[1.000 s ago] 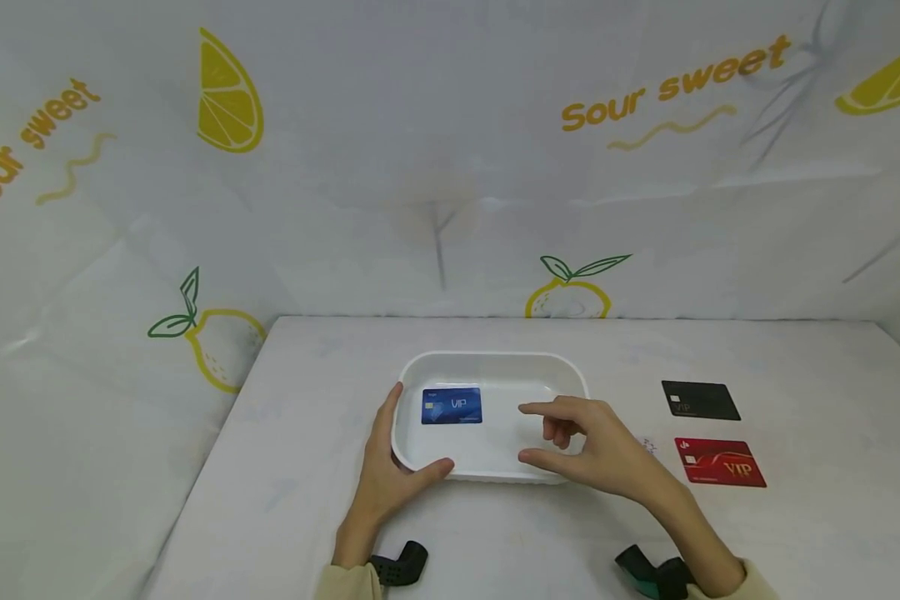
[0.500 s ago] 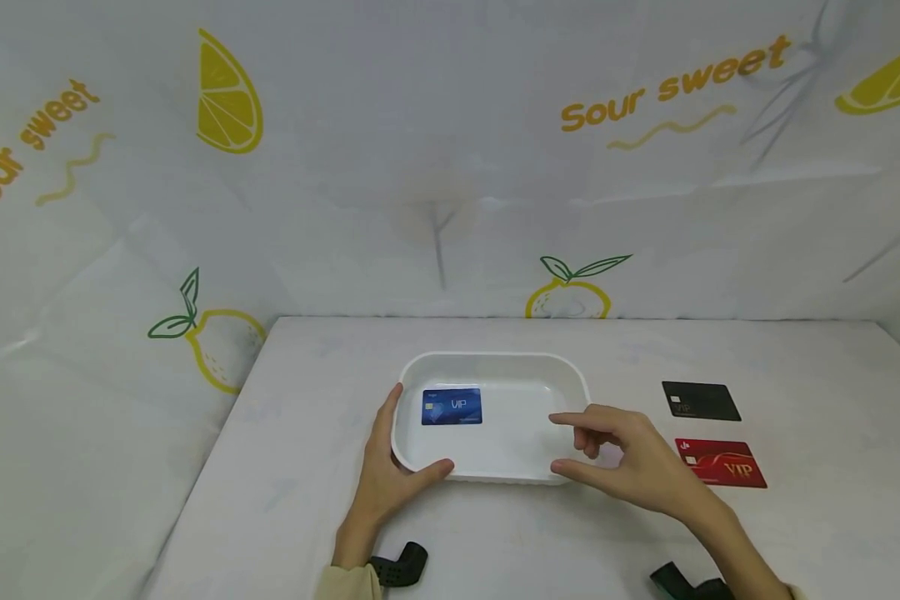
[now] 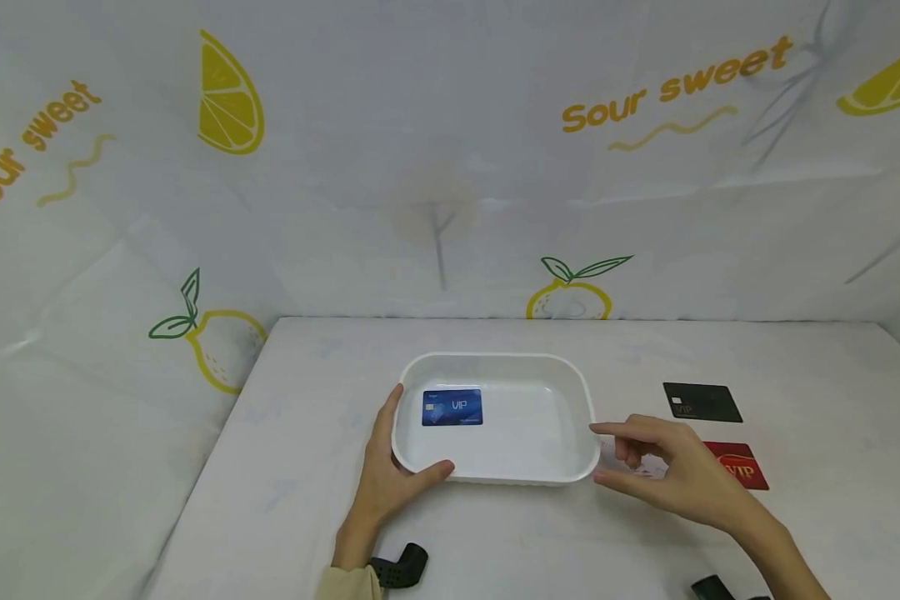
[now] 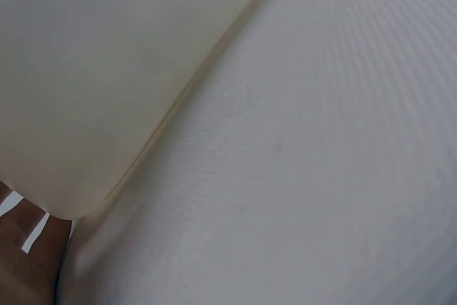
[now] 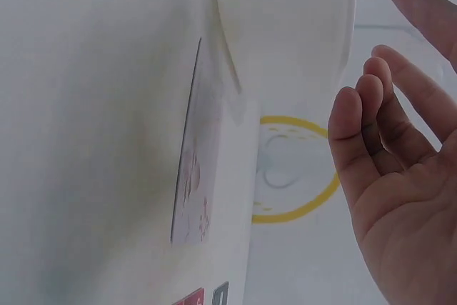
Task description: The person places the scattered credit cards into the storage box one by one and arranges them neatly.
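A white rectangular tray [image 3: 528, 454] with rounded corners stands on the table. Inside it, toward the left, a blue VIP card [image 3: 452, 408] lies flat. My left hand [image 3: 384, 483] holds the tray at its left end, fingers along the side and thumb on the front rim. Just right of the tray, my right hand [image 3: 686, 479] hovers with its index finger and thumb spread apart and nothing between them. Below it a pale card with a pinkish pattern [image 5: 194, 176] lies on the table, partly covered by the hand in the head view.
At the right, a black VIP card [image 3: 703, 402] lies behind a red VIP card [image 3: 746, 468], which my right hand partly overlaps. A white sheet with lemon prints [image 3: 345, 208] hangs behind the white table [image 3: 270, 500].
My right hand has moved right, from over the inside of the tray to beyond its right rim, above the pale card. The left hand and the blue card have stayed put.
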The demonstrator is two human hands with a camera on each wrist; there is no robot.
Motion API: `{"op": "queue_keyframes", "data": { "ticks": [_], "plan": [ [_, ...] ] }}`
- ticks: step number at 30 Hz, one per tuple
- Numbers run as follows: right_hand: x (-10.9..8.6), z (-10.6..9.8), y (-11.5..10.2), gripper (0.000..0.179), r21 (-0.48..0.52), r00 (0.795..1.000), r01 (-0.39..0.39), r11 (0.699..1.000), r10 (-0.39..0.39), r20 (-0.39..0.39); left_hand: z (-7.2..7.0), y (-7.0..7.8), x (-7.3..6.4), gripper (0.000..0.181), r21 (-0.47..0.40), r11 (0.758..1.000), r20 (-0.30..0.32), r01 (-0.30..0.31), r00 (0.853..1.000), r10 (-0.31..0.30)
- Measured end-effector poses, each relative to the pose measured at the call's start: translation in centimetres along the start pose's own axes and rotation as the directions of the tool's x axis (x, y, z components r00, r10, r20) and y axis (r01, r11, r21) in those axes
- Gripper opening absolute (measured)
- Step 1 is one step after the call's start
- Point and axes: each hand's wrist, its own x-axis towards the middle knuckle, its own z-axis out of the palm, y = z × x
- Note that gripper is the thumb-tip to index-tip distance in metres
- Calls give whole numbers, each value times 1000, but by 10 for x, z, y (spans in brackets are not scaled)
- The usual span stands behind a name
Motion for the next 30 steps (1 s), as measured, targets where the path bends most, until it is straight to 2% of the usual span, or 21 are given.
{"op": "queue_keyframes", "data": {
  "ticks": [6,17,24,30],
  "plan": [
    [-9,-8,15,51,1,1000,17,1000,-17,10,-1,1,0,120,-12,1000,4,9,1000,-9],
    [-26,-23,39,44,-8,996,-67,998,67,52,1,1,0,121,-28,1000,8,-9,1000,9],
    [-33,-30,47,42,-31,987,-138,990,140,73,1,2,0,121,-28,1000,8,8,1000,-8],
    [-35,-34,56,43,-41,989,-114,993,117,89,0,3,0,121,-25,999,7,27,1000,-27]
  ]
}}
